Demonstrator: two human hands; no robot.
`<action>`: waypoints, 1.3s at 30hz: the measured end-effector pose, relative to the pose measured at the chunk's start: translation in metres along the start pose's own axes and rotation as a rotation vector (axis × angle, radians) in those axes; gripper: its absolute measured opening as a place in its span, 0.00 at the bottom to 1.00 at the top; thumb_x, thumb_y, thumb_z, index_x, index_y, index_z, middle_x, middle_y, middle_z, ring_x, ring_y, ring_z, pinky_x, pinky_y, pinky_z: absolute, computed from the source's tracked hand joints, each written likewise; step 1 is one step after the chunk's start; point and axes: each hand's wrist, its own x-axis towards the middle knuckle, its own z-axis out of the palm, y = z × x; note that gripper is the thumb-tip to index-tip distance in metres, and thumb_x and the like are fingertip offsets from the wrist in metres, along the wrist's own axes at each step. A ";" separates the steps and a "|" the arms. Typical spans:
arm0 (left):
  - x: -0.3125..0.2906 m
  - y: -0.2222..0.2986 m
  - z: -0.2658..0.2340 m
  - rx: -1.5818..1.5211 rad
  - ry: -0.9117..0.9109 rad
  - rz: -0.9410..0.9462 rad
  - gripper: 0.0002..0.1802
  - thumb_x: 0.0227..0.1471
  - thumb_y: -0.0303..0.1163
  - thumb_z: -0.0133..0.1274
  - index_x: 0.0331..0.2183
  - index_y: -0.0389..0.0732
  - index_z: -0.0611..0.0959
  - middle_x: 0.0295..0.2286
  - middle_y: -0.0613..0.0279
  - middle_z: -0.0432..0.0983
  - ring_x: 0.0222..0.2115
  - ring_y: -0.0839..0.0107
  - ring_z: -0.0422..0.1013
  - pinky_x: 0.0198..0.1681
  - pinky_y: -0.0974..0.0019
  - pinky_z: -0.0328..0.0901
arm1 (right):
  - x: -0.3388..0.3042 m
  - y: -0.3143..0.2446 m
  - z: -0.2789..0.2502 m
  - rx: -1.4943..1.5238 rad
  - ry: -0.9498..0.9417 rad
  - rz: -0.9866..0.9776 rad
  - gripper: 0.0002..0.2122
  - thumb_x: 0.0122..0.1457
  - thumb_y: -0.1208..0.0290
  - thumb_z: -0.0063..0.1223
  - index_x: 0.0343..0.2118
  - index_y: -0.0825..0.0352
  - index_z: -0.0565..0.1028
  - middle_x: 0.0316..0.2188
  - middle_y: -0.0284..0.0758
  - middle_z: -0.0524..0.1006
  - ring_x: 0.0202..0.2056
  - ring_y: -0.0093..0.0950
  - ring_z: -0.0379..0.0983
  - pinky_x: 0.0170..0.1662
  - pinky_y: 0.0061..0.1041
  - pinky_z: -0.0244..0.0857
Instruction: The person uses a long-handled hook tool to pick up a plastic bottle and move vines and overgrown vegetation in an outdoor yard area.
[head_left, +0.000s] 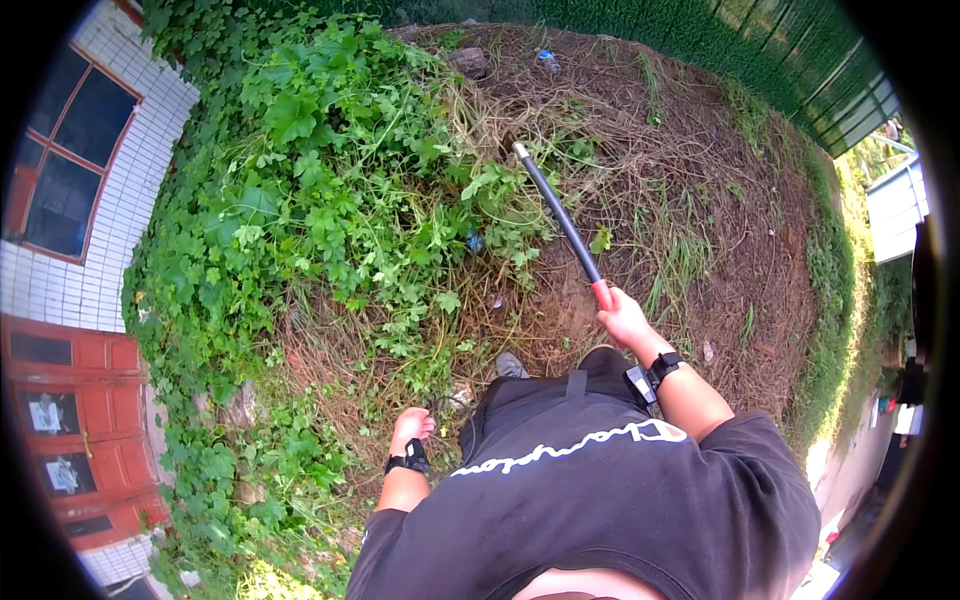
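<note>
My right hand (624,322) is closed around the red grip of a long-handled tool (563,222). Its dark shaft slants up and to the left, ending in a silver collar over dry stems; any blade or head beyond that is lost among the stalks. By my left hip hangs my left hand (411,428), holding nothing, its fingers loosely bent. Leafy green vines (330,200) grow thick to the left of the tool, up to its far end. Dry cut-looking stalks (640,170) lie matted on the soil to its right.
A white-tiled wall (60,280) with a window and a red door (85,420) borders the left. Green fencing (640,35) runs along the back. A stone-like lump (468,63) and blue litter (548,61) lie far ahead. My shoe (511,365) stands at the vines' edge.
</note>
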 end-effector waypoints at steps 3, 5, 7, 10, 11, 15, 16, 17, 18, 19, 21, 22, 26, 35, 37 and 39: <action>0.023 0.034 -0.002 -0.042 -0.023 0.074 0.11 0.59 0.38 0.45 0.37 0.43 0.77 0.25 0.64 0.77 0.23 0.72 0.73 0.24 0.66 0.66 | -0.014 -0.040 -0.025 0.045 -0.010 0.134 0.11 0.50 0.74 0.53 0.37 0.67 0.68 0.22 0.40 0.75 0.17 0.30 0.72 0.21 0.31 0.66; 0.032 0.048 -0.002 -0.147 -0.049 0.138 0.12 0.59 0.39 0.45 0.37 0.43 0.77 0.26 0.63 0.78 0.25 0.70 0.75 0.27 0.66 0.68 | -0.012 -0.038 -0.023 0.044 0.016 0.135 0.12 0.51 0.76 0.53 0.38 0.64 0.66 0.18 0.32 0.70 0.14 0.24 0.68 0.15 0.26 0.63; 0.036 0.053 0.001 -0.214 -0.066 0.177 0.12 0.59 0.39 0.45 0.36 0.43 0.77 0.26 0.62 0.78 0.26 0.69 0.75 0.29 0.66 0.69 | -0.014 -0.054 -0.014 0.084 0.005 0.142 0.12 0.50 0.76 0.54 0.38 0.64 0.67 0.18 0.32 0.71 0.14 0.23 0.69 0.15 0.26 0.64; 0.033 0.035 0.007 -0.207 -0.065 0.177 0.13 0.60 0.42 0.46 0.36 0.43 0.77 0.26 0.62 0.78 0.25 0.69 0.75 0.28 0.67 0.69 | -0.006 -0.072 -0.001 0.417 -0.029 0.102 0.15 0.51 0.79 0.52 0.41 0.65 0.65 0.17 0.30 0.68 0.11 0.22 0.64 0.13 0.23 0.60; 0.033 0.025 0.010 -0.225 -0.137 0.108 0.11 0.59 0.40 0.47 0.35 0.42 0.76 0.25 0.61 0.77 0.22 0.70 0.74 0.22 0.67 0.66 | 0.000 -0.075 0.000 0.496 -0.025 0.079 0.15 0.51 0.80 0.52 0.42 0.65 0.64 0.17 0.29 0.68 0.11 0.22 0.62 0.13 0.22 0.59; 0.027 -0.048 0.009 -0.161 -0.110 -0.091 0.15 0.61 0.44 0.47 0.33 0.42 0.75 0.22 0.62 0.75 0.19 0.69 0.72 0.19 0.65 0.64 | 0.029 -0.121 -0.012 0.727 -0.118 -0.005 0.11 0.53 0.79 0.53 0.35 0.64 0.64 0.17 0.28 0.67 0.11 0.20 0.62 0.13 0.20 0.59; 0.028 -0.070 0.005 -0.097 -0.116 -0.177 0.15 0.61 0.43 0.44 0.38 0.42 0.78 0.28 0.62 0.78 0.26 0.67 0.75 0.31 0.61 0.70 | 0.036 -0.142 -0.019 0.811 -0.189 -0.011 0.11 0.53 0.78 0.55 0.34 0.63 0.64 0.17 0.28 0.67 0.12 0.20 0.62 0.13 0.20 0.59; 0.016 -0.077 0.006 -0.121 -0.091 -0.197 0.16 0.61 0.43 0.44 0.39 0.41 0.77 0.29 0.61 0.78 0.26 0.66 0.75 0.31 0.61 0.70 | 0.036 -0.160 -0.028 0.846 -0.193 -0.008 0.10 0.54 0.77 0.55 0.33 0.62 0.64 0.17 0.27 0.67 0.12 0.19 0.62 0.13 0.19 0.59; 0.008 -0.084 0.007 -0.153 -0.077 -0.221 0.14 0.59 0.40 0.45 0.39 0.41 0.77 0.28 0.59 0.78 0.25 0.65 0.75 0.27 0.61 0.69 | 0.038 -0.175 -0.038 0.891 -0.204 -0.005 0.10 0.55 0.75 0.55 0.33 0.62 0.64 0.17 0.27 0.67 0.12 0.19 0.62 0.13 0.19 0.59; 0.002 -0.085 0.010 -0.179 -0.065 -0.244 0.12 0.58 0.37 0.46 0.39 0.41 0.77 0.26 0.56 0.78 0.23 0.65 0.75 0.23 0.62 0.68 | 0.041 -0.182 -0.049 0.939 -0.209 0.000 0.09 0.57 0.73 0.55 0.33 0.61 0.64 0.16 0.27 0.67 0.12 0.19 0.62 0.13 0.19 0.59; -0.004 -0.085 0.014 -0.143 -0.032 -0.257 0.17 0.59 0.40 0.44 0.43 0.40 0.77 0.30 0.54 0.79 0.26 0.62 0.76 0.27 0.60 0.69 | 0.048 -0.192 -0.072 0.990 -0.133 0.027 0.10 0.59 0.68 0.55 0.33 0.61 0.64 0.16 0.27 0.67 0.12 0.19 0.62 0.13 0.19 0.59; -0.004 -0.082 0.020 -0.125 -0.023 -0.287 0.18 0.59 0.42 0.43 0.43 0.40 0.77 0.33 0.52 0.80 0.29 0.60 0.77 0.30 0.58 0.70 | 0.057 -0.190 -0.082 0.962 -0.097 0.008 0.10 0.60 0.65 0.55 0.34 0.61 0.64 0.16 0.27 0.67 0.12 0.19 0.62 0.13 0.19 0.59; 0.006 -0.043 0.029 -0.026 -0.060 -0.274 0.17 0.59 0.41 0.44 0.42 0.40 0.77 0.30 0.58 0.80 0.27 0.67 0.76 0.30 0.61 0.69 | 0.098 -0.154 -0.134 1.027 -0.039 -0.060 0.11 0.61 0.61 0.53 0.35 0.61 0.66 0.16 0.27 0.68 0.12 0.19 0.62 0.14 0.19 0.59; -0.002 0.157 0.080 -0.032 -0.017 0.027 0.07 0.57 0.31 0.47 0.35 0.40 0.78 0.24 0.64 0.76 0.23 0.74 0.72 0.27 0.71 0.66 | 0.218 -0.093 -0.306 0.709 0.414 -0.124 0.08 0.58 0.70 0.55 0.34 0.62 0.67 0.17 0.26 0.68 0.12 0.18 0.62 0.13 0.19 0.58; -0.005 0.173 0.095 -0.023 -0.044 0.071 0.07 0.58 0.31 0.48 0.35 0.39 0.79 0.25 0.64 0.77 0.24 0.74 0.72 0.30 0.71 0.67 | 0.268 -0.063 -0.335 0.713 0.470 -0.137 0.07 0.58 0.70 0.54 0.33 0.62 0.67 0.17 0.26 0.68 0.11 0.18 0.62 0.13 0.19 0.58; -0.018 0.180 0.111 0.000 -0.036 0.062 0.08 0.58 0.31 0.48 0.35 0.39 0.79 0.26 0.63 0.77 0.25 0.74 0.72 0.32 0.71 0.67 | 0.323 -0.043 -0.347 0.734 0.473 -0.077 0.07 0.58 0.70 0.54 0.33 0.62 0.67 0.17 0.26 0.68 0.12 0.18 0.63 0.14 0.20 0.60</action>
